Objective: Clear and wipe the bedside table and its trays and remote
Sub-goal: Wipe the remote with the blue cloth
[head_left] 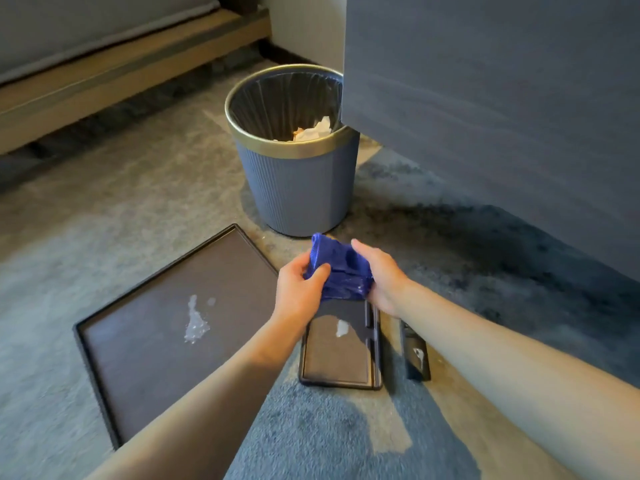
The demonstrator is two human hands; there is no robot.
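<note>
Fingers: both sets are closed on the blue cloth (341, 271), which is bunched between the left hand (299, 285) and the right hand (381, 275) at the centre of the frame, just above the small tray.
Large tray (166, 327): laid on the carpet at lower left; dark, flat, rectangular, with a low raised rim; a whitish, foamy smear is seen near its middle.
Small tray (337, 358): set below the hands, apart from the large tray; dark, glossy, round-cornered; a small white blob is seen on its upper part.
Remote (415, 358): laid just right of the small tray; slim, black; a pale spot is seen on it.
Bin (298, 188): placed at upper centre; ribbed grey wall, gold rim, dark liner, crumpled paper inside.
Step in hand: the cloth is judged to be in the course of being folded or regripped for wiping.
Advice: a flat pad should be formed first; smears should be drawn inward from the rims, so that nothing is pushed onto the carpet.
</note>
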